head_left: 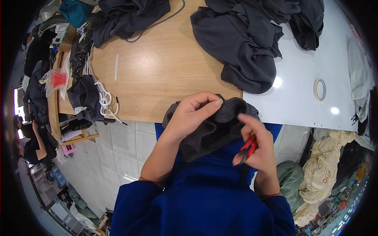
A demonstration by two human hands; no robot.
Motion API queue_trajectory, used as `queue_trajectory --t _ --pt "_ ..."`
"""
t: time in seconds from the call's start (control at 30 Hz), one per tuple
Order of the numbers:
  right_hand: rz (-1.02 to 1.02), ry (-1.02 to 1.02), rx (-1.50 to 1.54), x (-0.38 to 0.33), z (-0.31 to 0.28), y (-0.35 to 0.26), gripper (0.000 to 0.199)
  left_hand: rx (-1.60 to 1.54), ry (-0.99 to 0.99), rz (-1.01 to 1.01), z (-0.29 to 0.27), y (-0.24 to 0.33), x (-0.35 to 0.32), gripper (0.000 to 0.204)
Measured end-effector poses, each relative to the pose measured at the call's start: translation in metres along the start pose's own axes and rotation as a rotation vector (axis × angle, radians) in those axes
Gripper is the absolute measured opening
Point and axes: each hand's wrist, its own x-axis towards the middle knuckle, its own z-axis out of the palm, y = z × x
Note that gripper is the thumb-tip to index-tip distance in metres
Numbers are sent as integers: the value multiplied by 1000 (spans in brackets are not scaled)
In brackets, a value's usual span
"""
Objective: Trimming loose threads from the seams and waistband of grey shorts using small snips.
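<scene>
Blue sleeves fill the lower edge, nearest the lens. The left hand (193, 116) is clamped on a dark grey garment (214, 129) held just off the near edge of the wooden surface (157, 74). The right hand (258, 151) is closed around red-handled snips (248, 148); their blades are hard to make out. A clear bag with red contents (57, 80) lies at the far left, a tape roll (320, 89) on the white surface (307, 78). Dark clothes (244, 43) are heaped beyond.
</scene>
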Motion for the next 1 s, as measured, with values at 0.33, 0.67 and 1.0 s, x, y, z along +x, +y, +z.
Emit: queue_trajectory --t 0.33,0.67,1.0 --pt "139 318 -8 -1 6 17 81 -88 -45 -6 5 2 -5 13" --pt "-163 386 -334 0 -1 11 51 -100 27 73 17 5 -8 11" --pt "-282 421 -581 3 2 3 38 12 62 197 19 6 -12 19"
